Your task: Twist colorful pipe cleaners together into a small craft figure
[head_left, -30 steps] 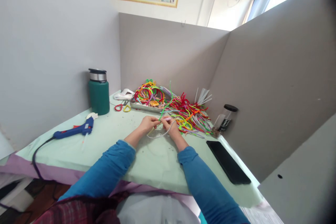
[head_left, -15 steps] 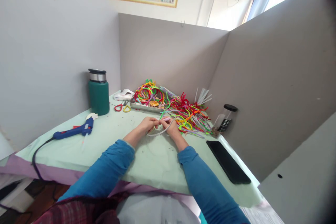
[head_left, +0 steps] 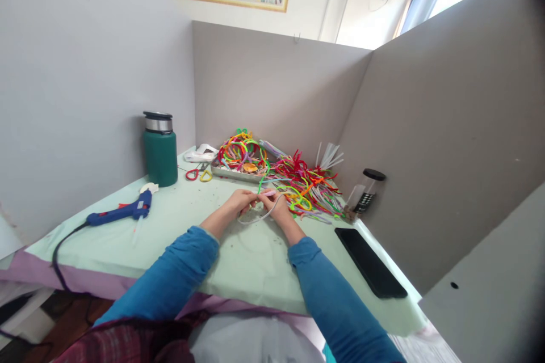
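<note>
Close together over the middle of the table, my left hand [head_left: 242,202] and my right hand [head_left: 277,207] pinch pipe cleaners between their fingertips. A whitish pipe cleaner [head_left: 254,222] curves in a loop below the fingers, running from the left hand round to the right. From between the hands a green pipe cleaner [head_left: 260,184] sticks up and bends toward the pile behind. Something pale pink [head_left: 269,193] shows at the right fingertips. The fingers hide the exact joint between the pieces.
Behind the hands are a metal tray [head_left: 238,174] of colourful pipe-cleaner loops and a loose pipe-cleaner pile [head_left: 304,178]. Red and yellow scissors handles [head_left: 205,176], a green bottle [head_left: 160,156] and a blue glue gun [head_left: 114,215] lie left. A black phone [head_left: 370,264] and a clear bottle [head_left: 366,195] are right.
The green pipe cleaner's upper part has swung a little left. The whitish loop has shifted slightly. Both hands stay almost in place.
</note>
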Tool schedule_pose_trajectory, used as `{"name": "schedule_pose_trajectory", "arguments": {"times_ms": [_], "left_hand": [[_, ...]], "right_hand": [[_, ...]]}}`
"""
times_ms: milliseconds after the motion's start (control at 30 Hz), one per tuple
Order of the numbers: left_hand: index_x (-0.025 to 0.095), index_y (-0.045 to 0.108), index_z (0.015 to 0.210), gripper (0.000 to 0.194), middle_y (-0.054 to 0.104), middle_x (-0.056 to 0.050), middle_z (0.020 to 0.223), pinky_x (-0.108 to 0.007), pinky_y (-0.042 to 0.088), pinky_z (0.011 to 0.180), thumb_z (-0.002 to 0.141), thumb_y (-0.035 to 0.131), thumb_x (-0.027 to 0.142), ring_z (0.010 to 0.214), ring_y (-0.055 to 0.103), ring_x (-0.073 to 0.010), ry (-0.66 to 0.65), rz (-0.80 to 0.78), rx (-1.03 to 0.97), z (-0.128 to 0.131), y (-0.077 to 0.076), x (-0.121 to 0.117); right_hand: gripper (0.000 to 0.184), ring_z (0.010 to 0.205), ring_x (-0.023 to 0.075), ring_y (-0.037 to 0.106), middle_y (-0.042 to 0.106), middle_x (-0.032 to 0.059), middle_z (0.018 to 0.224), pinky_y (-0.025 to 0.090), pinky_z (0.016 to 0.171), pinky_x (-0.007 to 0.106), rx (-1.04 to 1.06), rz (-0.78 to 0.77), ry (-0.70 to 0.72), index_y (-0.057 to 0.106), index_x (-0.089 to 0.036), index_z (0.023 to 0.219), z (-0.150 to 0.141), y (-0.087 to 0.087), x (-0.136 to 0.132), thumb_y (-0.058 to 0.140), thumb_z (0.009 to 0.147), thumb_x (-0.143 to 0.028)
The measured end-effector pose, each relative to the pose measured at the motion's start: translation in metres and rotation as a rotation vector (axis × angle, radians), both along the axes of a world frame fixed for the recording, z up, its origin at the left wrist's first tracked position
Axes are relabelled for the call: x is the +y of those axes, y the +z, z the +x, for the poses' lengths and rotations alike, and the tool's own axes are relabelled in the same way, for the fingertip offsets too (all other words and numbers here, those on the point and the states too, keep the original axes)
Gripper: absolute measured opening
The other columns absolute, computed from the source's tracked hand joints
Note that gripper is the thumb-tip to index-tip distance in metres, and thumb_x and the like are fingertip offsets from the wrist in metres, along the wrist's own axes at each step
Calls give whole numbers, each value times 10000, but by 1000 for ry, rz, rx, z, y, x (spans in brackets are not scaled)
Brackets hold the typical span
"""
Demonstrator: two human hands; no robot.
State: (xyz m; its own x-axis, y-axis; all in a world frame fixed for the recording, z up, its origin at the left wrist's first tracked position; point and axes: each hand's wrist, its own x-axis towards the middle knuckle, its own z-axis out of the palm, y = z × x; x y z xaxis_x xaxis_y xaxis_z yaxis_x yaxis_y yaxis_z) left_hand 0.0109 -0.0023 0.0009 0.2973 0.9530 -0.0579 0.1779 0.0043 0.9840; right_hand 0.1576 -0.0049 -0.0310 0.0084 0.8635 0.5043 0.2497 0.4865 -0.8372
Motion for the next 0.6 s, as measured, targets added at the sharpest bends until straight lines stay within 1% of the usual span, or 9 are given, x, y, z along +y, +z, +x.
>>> {"name": "schedule_pose_trajectory", "arguments": {"times_ms": [200, 400, 467, 600], "left_hand": [[167, 486, 502, 332, 333, 51, 319, -241, 190, 380, 771, 590, 331, 295, 270, -67, 6, -38, -15, 0, 1, 0], [167, 486, 508, 310, 312, 53, 295, -238, 198, 371, 800, 539, 260, 280, 269, -72, 21, -41, 44, -1, 0, 3], [162, 500, 552, 268, 369, 54, 326, -232, 205, 366, 802, 547, 249, 278, 279, -65, 25, -20, 44, 0, -2, 4], [161, 511, 722, 130, 575, 32, 505, -209, 218, 356, 792, 589, 239, 285, 325, -46, 63, 54, -9, 0, -5, 7]], "right_hand": [[268, 552, 151, 535, 572, 6, 552, 397, 501, 241, -21, 15, -6, 662, -160, 750, 0, -4, 3, 636, 721, -425], [242, 586, 162, 558, 577, 9, 562, 410, 527, 247, -33, 21, -7, 661, -164, 732, 0, -4, 3, 634, 722, -405], [246, 584, 159, 556, 574, 7, 565, 409, 531, 245, -42, 26, -9, 660, -164, 735, 1, -5, 3, 629, 732, -407], [270, 574, 166, 556, 540, -5, 514, 408, 533, 251, -46, 13, -32, 654, -162, 753, 2, -7, 4, 628, 743, -431]]}}
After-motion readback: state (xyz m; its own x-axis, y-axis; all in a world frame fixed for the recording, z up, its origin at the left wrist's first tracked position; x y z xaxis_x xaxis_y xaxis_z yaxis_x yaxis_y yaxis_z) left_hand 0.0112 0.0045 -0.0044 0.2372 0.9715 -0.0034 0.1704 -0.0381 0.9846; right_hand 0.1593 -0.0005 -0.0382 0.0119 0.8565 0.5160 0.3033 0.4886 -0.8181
